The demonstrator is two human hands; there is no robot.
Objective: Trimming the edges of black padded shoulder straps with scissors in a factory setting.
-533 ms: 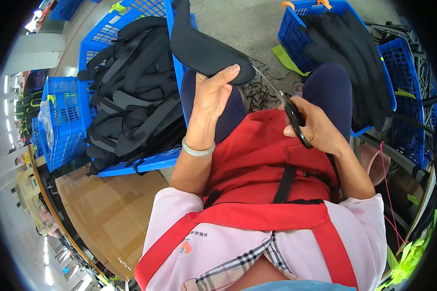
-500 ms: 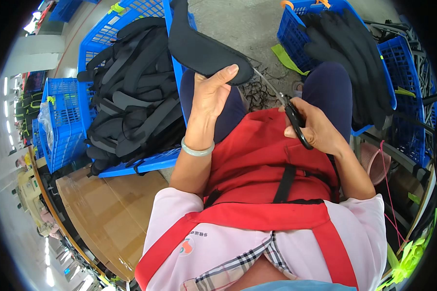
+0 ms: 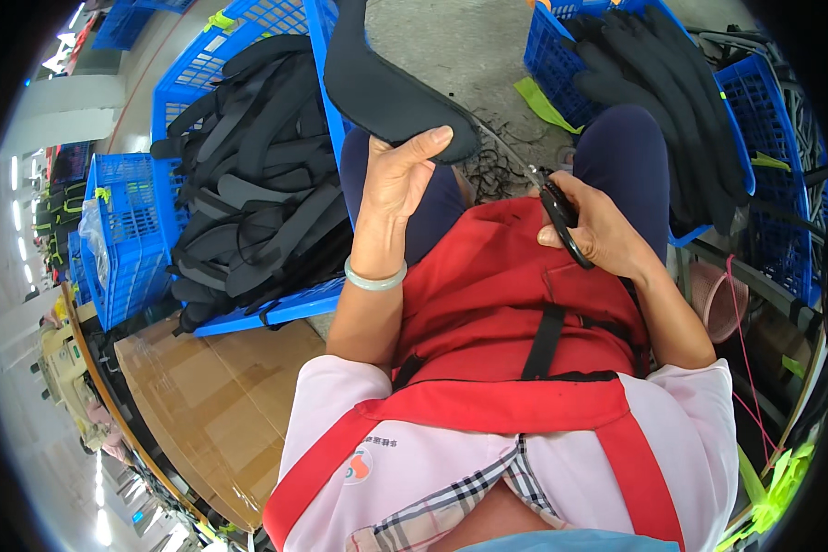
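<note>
My left hand (image 3: pixel 397 179) grips a curved black padded strap (image 3: pixel 386 97) near its rounded lower end, with the thumb pressed on top. The strap's other end runs out of the head view at the top. A pair of black-handled scissors (image 3: pixel 559 219) is in my right hand (image 3: pixel 607 230), the fingers wrapped round its handles. Its thin metal blades reach to the strap's right edge, beside the rounded end. Whether the blades are parted or closed is too small to tell.
A blue crate (image 3: pixel 294 313) piled with black padded pieces (image 3: pixel 248 175) stands at the left. Another blue crate (image 3: pixel 552 78) at the right holds similar long black straps (image 3: pixel 667 110). Dark trimmings (image 3: pixel 501 179) litter the floor between my knees. A cardboard box (image 3: pixel 216 414) lies at lower left.
The scissors and my right hand have moved slightly upward along the strap's edge. My left hand keeps its hold, with the strap almost in the same place.
</note>
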